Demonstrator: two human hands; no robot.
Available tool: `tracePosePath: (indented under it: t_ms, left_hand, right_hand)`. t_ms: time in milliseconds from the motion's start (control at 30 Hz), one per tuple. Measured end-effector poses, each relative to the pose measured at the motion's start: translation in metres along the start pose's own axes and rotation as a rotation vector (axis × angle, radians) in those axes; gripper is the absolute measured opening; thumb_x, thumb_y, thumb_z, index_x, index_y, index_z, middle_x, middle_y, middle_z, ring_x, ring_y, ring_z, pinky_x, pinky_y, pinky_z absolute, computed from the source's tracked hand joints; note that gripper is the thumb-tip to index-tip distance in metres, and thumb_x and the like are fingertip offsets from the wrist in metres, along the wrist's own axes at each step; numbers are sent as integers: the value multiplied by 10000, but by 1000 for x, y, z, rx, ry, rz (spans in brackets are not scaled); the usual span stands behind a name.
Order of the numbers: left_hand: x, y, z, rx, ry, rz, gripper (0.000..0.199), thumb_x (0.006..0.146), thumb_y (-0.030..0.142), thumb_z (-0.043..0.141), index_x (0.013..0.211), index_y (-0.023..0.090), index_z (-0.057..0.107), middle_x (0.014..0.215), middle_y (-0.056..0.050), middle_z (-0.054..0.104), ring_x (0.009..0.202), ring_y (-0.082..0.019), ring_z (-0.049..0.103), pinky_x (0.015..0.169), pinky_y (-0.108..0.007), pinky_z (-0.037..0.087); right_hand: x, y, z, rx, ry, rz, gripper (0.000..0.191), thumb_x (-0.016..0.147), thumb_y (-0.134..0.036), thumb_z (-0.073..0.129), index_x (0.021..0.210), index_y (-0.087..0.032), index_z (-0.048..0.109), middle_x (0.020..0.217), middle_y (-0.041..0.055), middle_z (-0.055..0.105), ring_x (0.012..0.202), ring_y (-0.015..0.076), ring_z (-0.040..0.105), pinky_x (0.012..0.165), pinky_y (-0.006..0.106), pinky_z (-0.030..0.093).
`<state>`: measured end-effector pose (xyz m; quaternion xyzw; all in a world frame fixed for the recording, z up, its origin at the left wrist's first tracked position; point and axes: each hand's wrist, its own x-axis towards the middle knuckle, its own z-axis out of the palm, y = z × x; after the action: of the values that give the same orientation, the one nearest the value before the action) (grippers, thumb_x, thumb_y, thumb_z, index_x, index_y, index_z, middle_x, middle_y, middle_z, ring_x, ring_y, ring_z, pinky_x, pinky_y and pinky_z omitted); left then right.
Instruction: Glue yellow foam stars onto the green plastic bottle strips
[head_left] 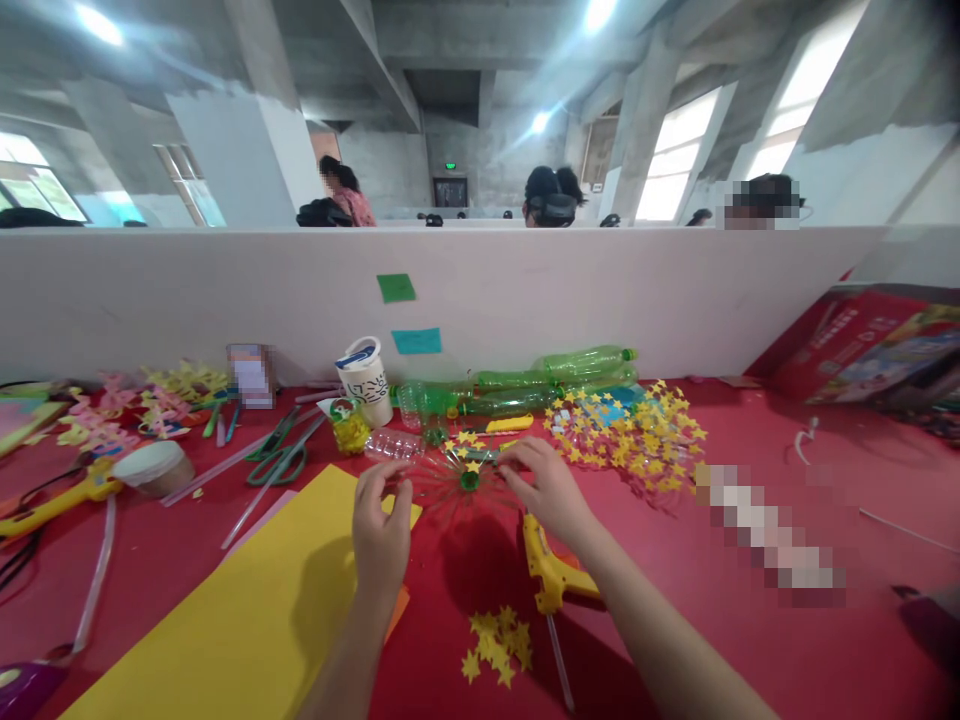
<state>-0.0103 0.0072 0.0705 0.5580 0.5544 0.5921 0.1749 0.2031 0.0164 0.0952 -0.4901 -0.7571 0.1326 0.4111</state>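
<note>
Between my hands stands a plastic bottle top cut into thin, spread-out strips [470,482], its green cap at the centre. Yellow stars sit on some strip ends at its far side. My left hand [379,525] has its fingers curled at the strips on the left. On the right, my right hand [547,490] pinches strips with thumb and fingertips. Just below my right hand lies a yellow glue gun [551,570] with a clear glue stick in it. A small pile of yellow stars [497,645] is nearer to me.
Yellow sheets [247,610] cover the left front. Behind stand a white cup [366,385] and green bottles [517,385]. Star-tipped strips [637,435] lie at right. Scissors [281,460], a paper cup [154,468] and another glue gun [60,505] are at left. A white partition [600,290] bounds the table.
</note>
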Motion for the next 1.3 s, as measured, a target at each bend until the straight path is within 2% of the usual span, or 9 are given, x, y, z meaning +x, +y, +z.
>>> tracePosePath:
  t_ms: [167,367,500,667,767,900,1033,1167,1300]
  left_hand:
    - [-6,-19,4,149,28,153,185,807,248,485,954,198,586,1055,-70,522,1037,-213,491,945,-376,374]
    - [-10,-22,8,136,-7,136,183,816,251,481,968,205,572,1049,-67,530,1055,-207,485,966,-374,362]
    - [-10,-29,8,92,-10,40,208,811,294,479,987,218,558,1072,-65,530,1057,-213,494,936,-369,389]
    - [-11,-36,9,1,-69,-237,298,807,357,472,1091,266,483,1170,-54,529,1070,-195,523,893,-327,425]
    - [-12,-35,11,-62,-124,-324,322,809,380,465,1112,272,455,1205,-61,523,1108,-190,514,869,-308,440]
    - [-11,-36,11,-77,-121,-350,335,804,403,477,1106,264,444,1243,-88,494,1160,-210,475,866,-323,439]
    - [-10,-41,9,-111,-57,-413,371,779,408,521,1112,267,437,1258,-95,483,1140,-222,494,844,-331,451]
    - [-12,-43,13,-349,-94,-485,344,776,378,541,1082,263,434,1220,-89,491,1007,-194,577,783,-305,490]
    - [-13,-40,19,-449,-85,-582,332,748,335,578,1035,242,440,1087,-87,537,903,-185,604,728,-299,508]
  right_hand:
    - [-7,-20,17,-321,-24,-124,328,813,-325,564,1134,-258,567,1035,82,527,957,245,439,856,395,352]
    - [-8,-19,23,-422,-43,-136,347,820,-336,555,1157,-254,553,1071,90,506,974,251,423,874,409,342]
    - [-8,-18,24,-409,-47,-141,346,821,-339,550,1160,-267,547,1059,85,508,966,247,435,867,407,351]
    - [-4,-6,13,-300,-2,-33,316,815,-220,513,1130,-213,534,1043,90,532,950,222,482,807,336,383]
    - [-4,7,2,-283,-151,140,223,768,-118,482,956,-192,576,881,46,593,749,160,538,642,247,378]
    - [-10,13,-2,-287,-281,169,101,731,-175,561,814,-200,612,722,3,621,606,131,545,535,208,339]
    - [-16,4,15,-341,-254,173,191,759,-344,589,856,-187,636,842,57,653,757,182,583,617,236,378]
    - [-17,0,36,-425,-194,215,272,786,-426,561,872,-185,652,874,90,668,894,242,576,753,316,371]
    - [-11,2,45,-502,-136,274,341,853,-444,451,816,-174,656,835,111,672,872,261,583,766,369,351]
